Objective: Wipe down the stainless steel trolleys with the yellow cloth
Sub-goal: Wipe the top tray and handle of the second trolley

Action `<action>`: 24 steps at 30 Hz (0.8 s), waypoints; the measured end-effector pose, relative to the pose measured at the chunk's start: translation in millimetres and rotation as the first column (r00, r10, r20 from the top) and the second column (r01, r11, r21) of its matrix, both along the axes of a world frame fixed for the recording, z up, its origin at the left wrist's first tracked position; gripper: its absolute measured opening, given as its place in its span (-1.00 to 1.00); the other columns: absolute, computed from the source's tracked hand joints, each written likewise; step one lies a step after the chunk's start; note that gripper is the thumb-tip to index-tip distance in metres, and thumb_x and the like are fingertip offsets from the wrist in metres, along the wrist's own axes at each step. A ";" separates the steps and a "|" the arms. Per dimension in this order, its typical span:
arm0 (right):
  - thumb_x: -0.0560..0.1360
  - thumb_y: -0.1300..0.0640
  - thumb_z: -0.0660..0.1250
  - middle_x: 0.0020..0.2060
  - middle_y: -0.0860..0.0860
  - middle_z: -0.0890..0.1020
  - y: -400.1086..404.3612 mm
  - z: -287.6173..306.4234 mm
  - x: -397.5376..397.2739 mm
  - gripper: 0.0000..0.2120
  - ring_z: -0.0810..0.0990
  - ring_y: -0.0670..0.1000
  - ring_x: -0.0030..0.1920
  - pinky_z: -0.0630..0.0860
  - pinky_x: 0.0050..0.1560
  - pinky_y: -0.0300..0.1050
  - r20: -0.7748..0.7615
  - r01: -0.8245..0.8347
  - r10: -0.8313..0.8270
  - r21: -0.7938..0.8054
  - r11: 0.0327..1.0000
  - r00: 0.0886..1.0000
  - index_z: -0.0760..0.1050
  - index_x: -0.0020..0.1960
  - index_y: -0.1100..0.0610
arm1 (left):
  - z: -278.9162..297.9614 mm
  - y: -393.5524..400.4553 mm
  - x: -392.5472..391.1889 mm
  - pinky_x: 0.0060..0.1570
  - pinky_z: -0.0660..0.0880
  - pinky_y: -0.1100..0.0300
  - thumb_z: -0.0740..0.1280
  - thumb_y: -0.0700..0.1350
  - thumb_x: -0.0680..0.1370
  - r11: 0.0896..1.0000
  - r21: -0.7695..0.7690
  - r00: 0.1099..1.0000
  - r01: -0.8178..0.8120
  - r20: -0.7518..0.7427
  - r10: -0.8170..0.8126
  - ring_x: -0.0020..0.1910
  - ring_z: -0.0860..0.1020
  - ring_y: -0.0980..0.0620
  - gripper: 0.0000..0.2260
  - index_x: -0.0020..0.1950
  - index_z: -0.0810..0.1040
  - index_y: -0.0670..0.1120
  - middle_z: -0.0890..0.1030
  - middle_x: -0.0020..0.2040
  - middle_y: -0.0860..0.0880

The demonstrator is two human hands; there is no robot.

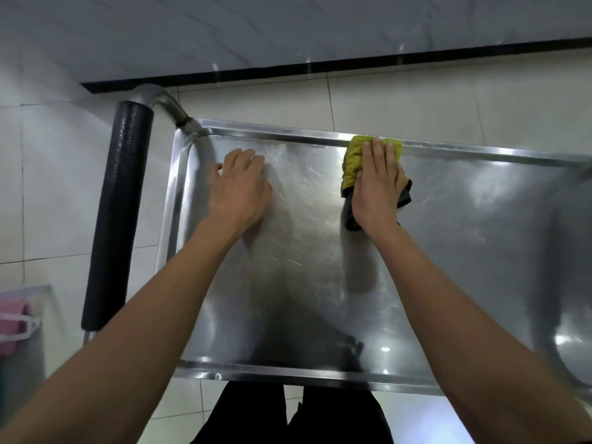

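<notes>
OK, right hand [378,184] flat on the cloth [355,161], fingers straight, pressing it down, not clenched round it. Cloth sits at the tray's far rim, yellow side up top, a grey part poking out near the wrist. Left hand [238,187] is spread flat on bare steel w/ nothing under it, near the handle end; looks like it's bracing the trolley [480,251].

Key bit: the tray's long axis runs left-right across my view, and the cloth is roughly mid-length, at the far edge. Big unwiped-looking stretch lies to the right of the cloth and toward me, so I'd guess the next stroke runs along that axis or pulls back to the near rim. Right hand's the one for it, obv.

Tray is scratched and shiny, raised lip all round. Black-sleeved handle [118,213] at the left end. Pale tiled floor underneath, dark skirting strip at the wall, sth pink [12,325] at the far left edge, can't tell what.
</notes>
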State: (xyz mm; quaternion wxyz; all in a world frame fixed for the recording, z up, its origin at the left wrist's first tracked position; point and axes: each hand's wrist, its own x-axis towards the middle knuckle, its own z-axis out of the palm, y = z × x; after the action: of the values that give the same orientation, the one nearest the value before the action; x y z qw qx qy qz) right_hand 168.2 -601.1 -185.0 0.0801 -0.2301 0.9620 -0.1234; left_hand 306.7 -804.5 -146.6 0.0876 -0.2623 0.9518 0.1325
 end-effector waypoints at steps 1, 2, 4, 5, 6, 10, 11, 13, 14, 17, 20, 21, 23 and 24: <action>0.57 0.25 0.15 0.61 0.03 0.05 -6.3 -0.4 3.4 -0.36 -0.07 0.09 0.61 0.00 0.54 0.17 -0.005 -0.010 0.010 0.000 1.000 1.000 0.05 0.61 0.10 | 0.3 -5.2 3.7 0.37 0.27 -0.20 0.20 -0.01 0.60 1.000 -0.005 1.000 -0.018 -0.004 0.018 0.47 0.30 -0.08 -0.63 0.39 0.45 -0.08 0.42 0.45 -0.06; 0.57 0.25 0.15 0.61 0.04 0.04 -12.8 -0.9 7.6 -0.36 -0.07 0.09 0.61 0.01 0.54 0.18 -0.011 -0.019 0.019 0.000 1.000 1.000 0.04 0.61 0.11 | 0.6 -10.2 7.9 0.36 0.28 -0.22 0.20 0.00 0.60 1.000 -0.011 1.000 -0.030 -0.001 0.030 0.47 0.30 -0.09 -0.62 0.39 0.45 -0.08 0.42 0.46 -0.06; 0.57 0.25 0.15 0.61 0.05 0.04 -27.3 -1.5 16.7 -0.36 -0.06 0.10 0.61 0.01 0.54 0.19 -0.021 -0.034 0.034 -0.001 0.999 0.999 0.04 0.61 0.10 | 0.5 -20.3 17.7 0.37 0.27 -0.25 0.19 0.01 0.60 0.999 -0.016 0.999 -0.041 0.015 0.041 0.48 0.29 -0.10 -0.61 0.40 0.44 -0.08 0.40 0.47 -0.06; 0.57 0.25 0.15 0.61 0.05 0.04 -34.8 -1.7 21.1 -0.36 -0.06 0.11 0.61 0.00 0.54 0.19 -0.023 -0.042 0.042 -0.004 0.999 0.999 0.05 0.61 0.11 | 0.0 -24.6 22.8 0.38 0.25 -0.26 0.19 0.01 0.61 0.999 -0.010 0.998 -0.051 0.020 0.051 0.49 0.28 -0.10 -0.61 0.41 0.43 -0.08 0.39 0.48 -0.06; 0.57 0.24 0.15 0.61 0.06 0.04 -42.5 -1.7 25.8 -0.36 -0.06 0.11 0.61 0.00 0.54 0.19 -0.023 -0.054 0.054 -0.007 0.999 0.998 0.05 0.61 0.11 | -0.4 -28.1 27.6 0.40 0.22 -0.27 0.19 0.01 0.61 0.998 -0.002 0.998 -0.067 0.020 0.067 0.50 0.27 -0.09 -0.61 0.41 0.42 -0.08 0.38 0.48 -0.06; 0.58 0.22 0.15 0.61 0.05 0.03 -77.1 -2.7 44.4 -0.36 -0.08 0.10 0.61 -0.03 0.55 0.17 -0.017 -0.135 0.134 -0.024 0.991 0.991 0.03 0.61 0.11 | -0.1 -36.3 45.7 0.38 0.26 -0.20 0.20 -0.01 0.59 0.991 -0.002 0.991 -0.134 0.000 0.134 0.44 0.33 -0.07 -0.65 0.35 0.47 -0.06 0.44 0.40 -0.04; 0.58 0.21 0.14 0.61 0.04 0.03 -86.3 -3.4 48.8 -0.37 -0.08 0.09 0.61 -0.03 0.55 0.18 -0.013 -0.155 0.155 -0.032 0.987 0.988 0.03 0.61 0.11 | 0.2 -37.6 50.0 0.37 0.27 -0.19 0.20 -0.02 0.58 0.988 0.000 0.988 -0.155 -0.001 0.155 0.43 0.33 -0.07 -0.66 0.33 0.48 -0.06 0.45 0.38 -0.03; 0.57 0.21 0.16 0.61 0.04 0.04 -104.6 -4.9 57.7 -0.36 -0.08 0.09 0.61 -0.01 0.54 0.19 -0.008 -0.188 0.188 -0.047 0.981 0.982 0.04 0.61 0.11 | 0.6 -40.2 59.2 0.36 0.28 -0.17 0.20 -0.04 0.58 0.979 0.016 0.979 -0.205 0.005 0.205 0.43 0.31 -0.07 -0.68 0.30 0.49 -0.06 0.43 0.39 -0.03; 0.56 0.21 0.18 0.61 0.04 0.05 -114.0 -5.4 62.2 -0.35 -0.07 0.09 0.61 0.00 0.54 0.20 -0.007 -0.204 0.204 -0.053 0.977 0.979 0.05 0.61 0.11 | 0.5 -40.7 64.4 0.36 0.27 -0.16 0.20 -0.04 0.57 0.973 0.021 0.974 -0.228 0.011 0.228 0.45 0.29 -0.08 -0.68 0.31 0.48 -0.06 0.41 0.42 -0.04; 0.55 0.18 0.23 0.60 0.04 0.09 -142.4 -6.3 77.1 -0.34 -0.05 0.10 0.61 0.03 0.53 0.23 -0.008 -0.265 0.265 -0.070 0.962 0.964 0.08 0.60 0.10 | 0.7 -41.6 79.2 0.42 0.24 -0.17 0.23 -0.04 0.59 0.963 0.024 0.963 -0.270 0.013 0.270 0.50 0.22 -0.08 -0.62 0.40 0.42 -0.07 0.34 0.48 -0.06; 0.57 0.19 0.19 0.61 0.02 0.07 -170.7 -6.4 89.9 -0.37 -0.07 0.07 0.61 -0.01 0.54 0.21 0.015 -0.335 0.337 -0.080 0.939 0.941 0.08 0.60 0.08 | 1.3 -43.5 88.7 0.38 0.34 -0.11 0.21 -0.06 0.58 0.954 0.053 0.954 -0.296 -0.034 0.298 0.46 0.26 -0.09 -0.62 0.39 0.43 -0.12 0.37 0.45 -0.09; 0.58 0.20 0.17 0.61 0.01 0.06 -180.3 -5.8 92.7 -0.37 -0.08 0.07 0.61 -0.03 0.55 0.20 0.026 -0.363 0.366 -0.084 0.928 0.930 0.07 0.60 0.07 | 0.6 -44.1 90.8 0.38 0.36 -0.08 0.21 -0.08 0.58 0.947 0.078 0.947 -0.310 -0.059 0.315 0.46 0.28 -0.09 -0.61 0.39 0.43 -0.14 0.37 0.45 -0.10; 0.57 0.22 0.16 0.61 0.02 0.05 -198.7 -3.3 96.8 -0.36 -0.09 0.08 0.61 -0.05 0.55 0.20 0.055 -0.429 0.435 -0.098 0.898 0.899 0.06 0.60 0.07 | -1.1 -45.1 93.8 0.46 0.28 0.00 0.20 -0.11 0.60 0.922 0.149 0.922 -0.357 -0.103 0.373 0.49 0.27 -0.09 -0.58 0.46 0.39 -0.17 0.35 0.49 -0.13; 0.55 0.23 0.18 0.61 0.02 0.05 -207.0 -1.7 98.1 -0.34 -0.10 0.08 0.61 -0.05 0.55 0.20 0.071 -0.463 0.472 -0.112 0.879 0.879 0.07 0.60 0.07 | -1.9 -45.3 95.0 0.49 0.24 0.05 0.20 -0.13 0.60 0.908 0.179 0.908 -0.379 -0.119 0.402 0.50 0.27 -0.08 -0.56 0.48 0.37 -0.18 0.34 0.50 -0.13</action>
State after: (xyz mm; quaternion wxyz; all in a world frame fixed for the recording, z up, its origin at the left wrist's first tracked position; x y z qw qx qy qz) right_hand 266.3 -808.1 -186.8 0.1433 -0.4528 0.8662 -0.1552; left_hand 401.7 -849.8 -148.5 0.0055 -0.4295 0.8707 0.2394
